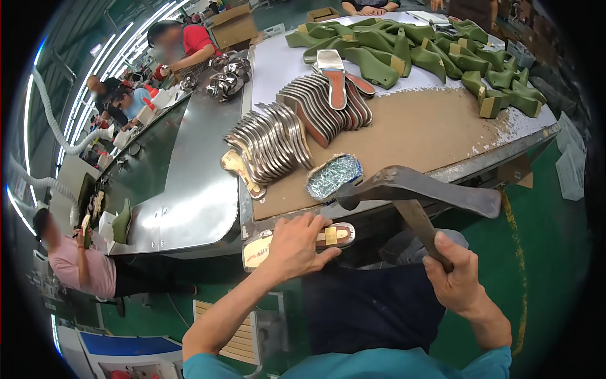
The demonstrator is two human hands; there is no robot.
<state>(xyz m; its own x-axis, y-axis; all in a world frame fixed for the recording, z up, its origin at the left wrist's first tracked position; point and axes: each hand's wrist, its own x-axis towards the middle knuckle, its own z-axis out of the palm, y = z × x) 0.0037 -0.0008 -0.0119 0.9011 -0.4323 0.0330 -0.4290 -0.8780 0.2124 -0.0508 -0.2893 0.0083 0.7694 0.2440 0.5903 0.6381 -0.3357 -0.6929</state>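
Observation:
My right hand (pixel 458 273) is closed round the wooden handle of a shoemaker's hammer (pixel 435 191). Its dark, curved metal head hangs over the table's front edge, apart from the work below. My left hand (pixel 295 246) lies across a shoe insole (pixel 343 234), gripping it around the middle. The insole is cream at the left end and brown with a yellowish square patch at the right; what lies beneath it is hidden. Just beyond sits an open tub of small silver nails (pixel 338 175). Behind that stand rows of curved, shiny insoles (pixel 270 140), with one insole (pixel 332 79) lying on top.
Green shoe lasts (pixel 379 66) are heaped on the far part of the table (pixel 416 136). A metal bench (pixel 202 158) adjoins it at left, with shiny metal pieces (pixel 227 76) at its far end. A person in pink (pixel 82 262) stands at left; others work farther back.

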